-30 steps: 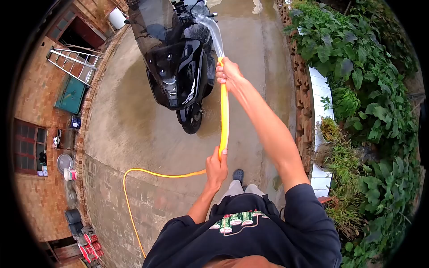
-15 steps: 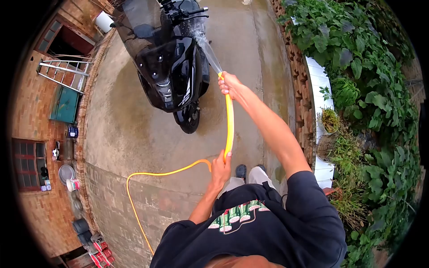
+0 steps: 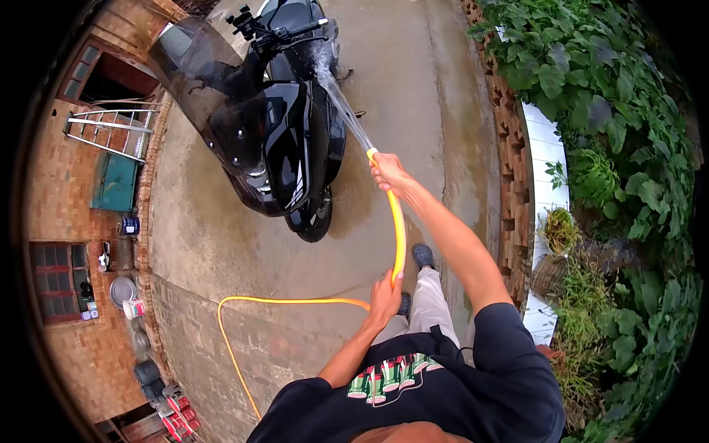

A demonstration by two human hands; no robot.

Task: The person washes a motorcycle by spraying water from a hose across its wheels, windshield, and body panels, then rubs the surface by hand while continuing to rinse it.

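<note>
A yellow hose (image 3: pixel 399 229) runs between my two hands. My right hand (image 3: pixel 390 172) is wrapped round it just behind its end, at arm's length ahead of me. Lower down, near my waist, my left hand (image 3: pixel 385 299) grips the same hose. Water (image 3: pixel 347 111) streams from the hose end up and to the left. It splashes on the side of a black scooter (image 3: pixel 284 140), near the seat and below the handlebar. The scooter stands upright with its front wheel (image 3: pixel 316 218) toward me and a tinted windscreen (image 3: pixel 196 55) on its front.
The hose trails left over wet concrete (image 3: pixel 199 258). Along the left brick wall are a ladder (image 3: pixel 111 125), a teal box (image 3: pixel 114 181), buckets (image 3: pixel 134 308) and several other items. To the right runs a low brick edging (image 3: pixel 511 162), with white panels (image 3: pixel 543 199) and dense leafy plants (image 3: pixel 628 148) beyond.
My right foot has stepped forward. The scooter and surroundings sit lower in view. Both hands keep hold of the hose, and the water still strikes the scooter's side.
</note>
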